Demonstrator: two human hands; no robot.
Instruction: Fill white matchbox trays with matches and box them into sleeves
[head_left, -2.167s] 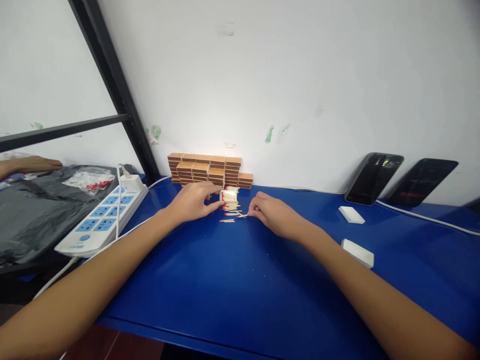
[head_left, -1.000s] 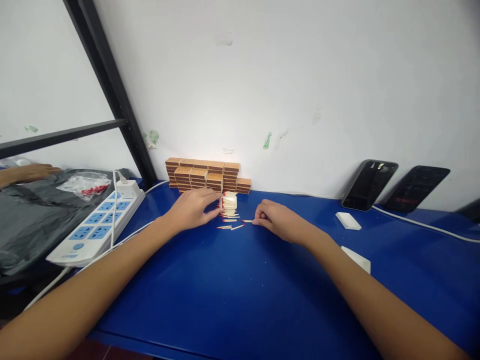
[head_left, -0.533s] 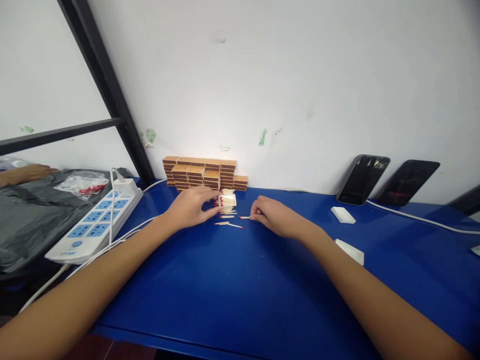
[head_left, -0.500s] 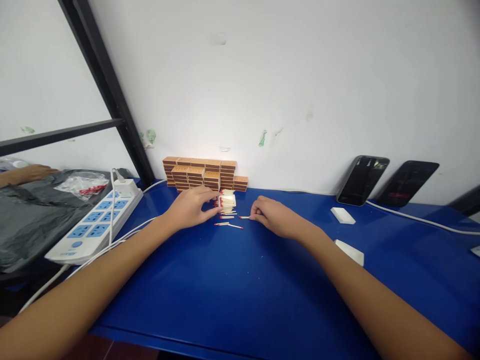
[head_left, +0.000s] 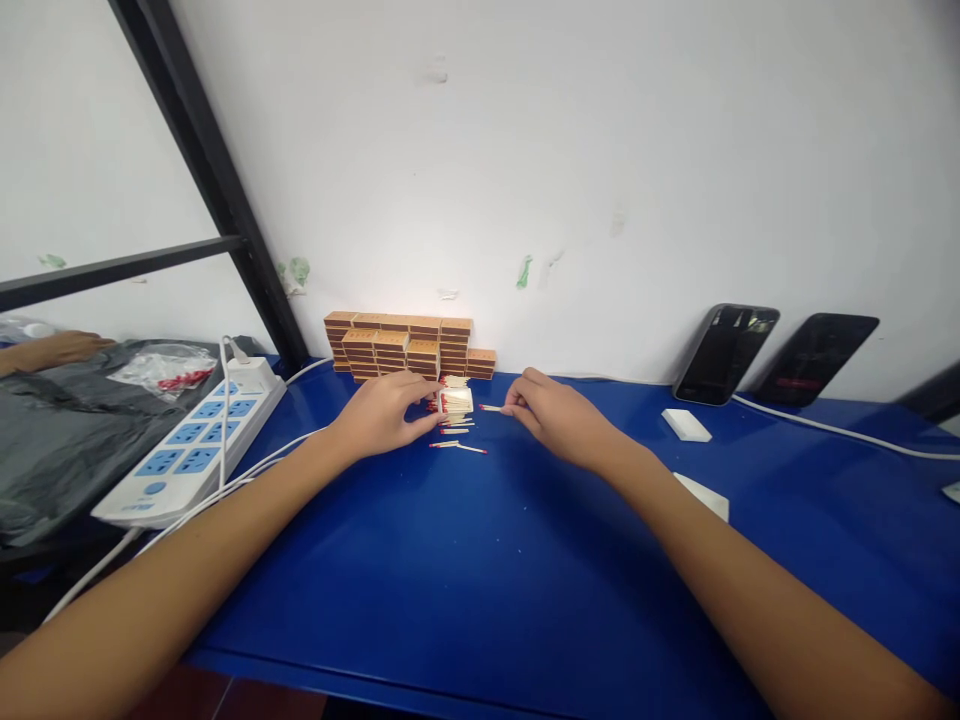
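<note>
Between finger and thumb, my right hand [head_left: 551, 415] pinches a match [head_left: 493, 408], its red head pointing left. My left hand [head_left: 386, 413] holds the left end of a small white tray [head_left: 466, 401] filled with matches. Loose matches [head_left: 454, 431] lie on the blue table [head_left: 450, 560] in front of the tray, and more red heads show behind it. Stacked matchboxes [head_left: 424, 358] with orange tops and brown sides stand against the wall, just behind my left hand.
A white power strip [head_left: 191, 440] with cables lies at the left, beside a dark plastic bag [head_left: 67, 430] and another person's hand [head_left: 71, 347]. Two phones [head_left: 726, 352] lean on the wall at the right. Two white pieces [head_left: 685, 425] lie before them.
My right hand has risen a little in the view, away from the table's front edge, with the match still pinched. My left hand has stayed at the tray.
</note>
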